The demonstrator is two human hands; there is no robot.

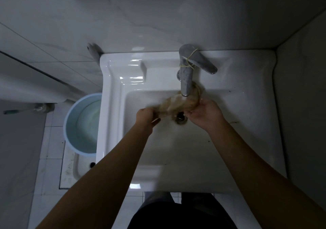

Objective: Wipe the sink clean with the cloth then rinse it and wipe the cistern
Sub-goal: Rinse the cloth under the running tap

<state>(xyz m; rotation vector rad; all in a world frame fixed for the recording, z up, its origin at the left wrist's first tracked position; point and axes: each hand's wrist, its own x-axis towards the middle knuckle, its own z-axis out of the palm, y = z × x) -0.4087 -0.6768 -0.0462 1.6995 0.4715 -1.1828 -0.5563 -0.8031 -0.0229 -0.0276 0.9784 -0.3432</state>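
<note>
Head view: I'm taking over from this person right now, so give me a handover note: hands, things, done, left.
Left hand grips one end of the tan cloth; right hand holds the other end.
Cloth is bunched under the faucet spout, above the drain of the white sink; water seems to run onto it.
Done: rinsing is under way; dark specks show on the sink, so the wipe may be unfinished.
Left: finish rinsing, then wipe the cistern, which is not in view.

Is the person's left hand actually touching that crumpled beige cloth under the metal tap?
Touching. The head view shows the left hand gripping one end of the crumpled beige cloth.
</note>
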